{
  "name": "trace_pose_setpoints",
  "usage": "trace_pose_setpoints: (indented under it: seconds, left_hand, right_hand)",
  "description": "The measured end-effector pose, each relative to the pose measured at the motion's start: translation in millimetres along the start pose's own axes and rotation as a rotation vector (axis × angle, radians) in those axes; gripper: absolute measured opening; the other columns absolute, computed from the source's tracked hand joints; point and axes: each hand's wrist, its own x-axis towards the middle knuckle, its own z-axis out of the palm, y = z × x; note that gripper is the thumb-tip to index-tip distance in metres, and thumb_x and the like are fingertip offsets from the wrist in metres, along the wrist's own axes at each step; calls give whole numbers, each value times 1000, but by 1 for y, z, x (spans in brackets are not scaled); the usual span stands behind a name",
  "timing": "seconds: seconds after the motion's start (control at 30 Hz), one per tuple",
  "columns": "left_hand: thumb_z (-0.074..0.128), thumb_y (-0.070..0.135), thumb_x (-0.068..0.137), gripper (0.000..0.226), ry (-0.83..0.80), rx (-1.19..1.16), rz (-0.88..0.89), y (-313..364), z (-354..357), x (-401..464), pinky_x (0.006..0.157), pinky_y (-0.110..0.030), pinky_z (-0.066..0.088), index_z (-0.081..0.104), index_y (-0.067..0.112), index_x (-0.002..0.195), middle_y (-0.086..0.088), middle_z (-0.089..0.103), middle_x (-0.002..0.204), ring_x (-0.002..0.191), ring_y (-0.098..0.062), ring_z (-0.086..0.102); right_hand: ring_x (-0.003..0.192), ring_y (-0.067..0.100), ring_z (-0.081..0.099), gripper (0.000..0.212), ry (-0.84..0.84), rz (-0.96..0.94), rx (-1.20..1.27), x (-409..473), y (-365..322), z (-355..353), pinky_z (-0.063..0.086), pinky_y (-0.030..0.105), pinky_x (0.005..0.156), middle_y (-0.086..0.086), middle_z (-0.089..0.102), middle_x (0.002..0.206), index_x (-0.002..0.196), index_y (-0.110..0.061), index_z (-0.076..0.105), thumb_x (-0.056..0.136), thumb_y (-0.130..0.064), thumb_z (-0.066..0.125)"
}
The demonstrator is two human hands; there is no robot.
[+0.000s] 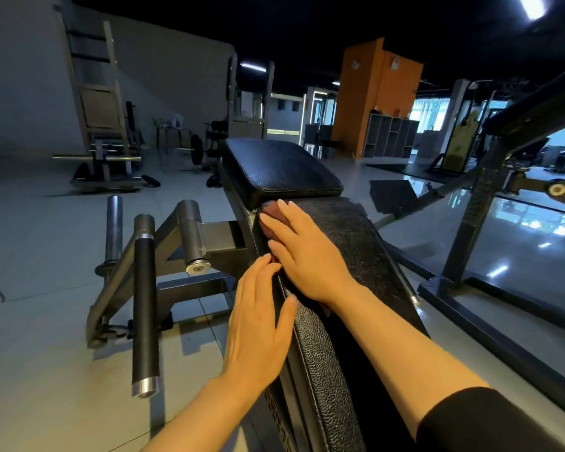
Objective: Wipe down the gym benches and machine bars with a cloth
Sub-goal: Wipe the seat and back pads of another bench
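Observation:
A black padded bench [349, 252] runs away from me, with a second seat pad [281, 168] beyond it. A reddish-brown cloth [269, 212] lies at the near pad's far left corner, mostly hidden. My right hand [307, 252] presses flat on the cloth with straight fingers. My left hand [258, 321] rests on the pad's left edge, fingers straight, thumb on the top surface, its fingertips touching the cloth's near end.
A grey machine frame with a black-gripped bar [144, 308] and steel pegs [194, 239] stands left of the bench. A dark diagonal bar and upright post [470, 223] stand at the right. Racks, barbells and an orange pillar [375, 93] fill the background over a tiled floor.

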Motion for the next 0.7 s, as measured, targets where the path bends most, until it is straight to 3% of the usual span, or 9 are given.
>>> trace_pose_setpoints:
  seconds: [0.2, 0.3, 0.4, 0.47, 0.57, 0.63, 0.7]
  left_hand:
    - [43, 43, 93, 57, -103, 69, 51, 3, -8, -9, 113, -11, 12, 41, 15, 143, 5, 30, 152, 142, -6, 23]
    - [54, 30, 91, 54, -81, 50, 41, 9, -4, -15, 114, -12, 14, 42, 13, 141, 8, 31, 149, 140, -4, 23]
    - [63, 16, 89, 48, -27, 22, -11, 13, 2, -28, 112, -16, 22, 45, 11, 133, 4, 34, 147, 136, -5, 29]
    - [57, 23, 92, 52, -40, 32, -31, 16, 4, -39, 113, -11, 14, 41, 11, 140, 0, 33, 150, 139, -6, 25]
    - [50, 30, 92, 56, -105, 45, -9, 24, 4, -54, 112, -7, 6, 40, 10, 143, 1, 29, 152, 140, -4, 20]
    - [48, 32, 92, 57, -136, 29, 15, 28, 5, -65, 113, -9, 6, 39, 11, 144, 4, 28, 153, 142, -3, 19]
    - [46, 33, 93, 57, -135, 4, 9, 31, 6, -74, 114, -9, 6, 37, 13, 146, 6, 26, 154, 143, 2, 14]
  right_hand:
    - [148, 26, 16, 47, 117, 435, -58, -15, 42, -14, 12, 37, 121, 7, 24, 158, 149, -18, 35, 105, -31, 35]
    - [140, 26, 30, 46, 126, 227, -60, -27, 3, -3, 22, 40, 118, 7, 34, 149, 144, -18, 43, 101, -34, 34]
    - [150, 21, 12, 54, 15, 85, -13, -58, -13, -2, 11, 36, 121, 5, 21, 161, 150, -23, 35, 100, -42, 25]
    - [150, 20, 10, 55, 3, 105, -57, -73, 12, -8, 8, 35, 121, 4, 20, 161, 151, -23, 33, 100, -43, 24]
    - [149, 22, 14, 50, 99, 396, -39, -93, 58, -20, 7, 33, 122, 4, 22, 160, 150, -19, 35, 103, -37, 29]
    - [149, 23, 12, 48, 124, 586, -27, -102, 65, -22, 13, 39, 122, 4, 20, 161, 151, -19, 33, 105, -33, 32]
    - [149, 24, 11, 50, 123, 587, -42, -104, 47, -16, 15, 43, 122, 7, 20, 160, 151, -18, 32, 104, -36, 32]
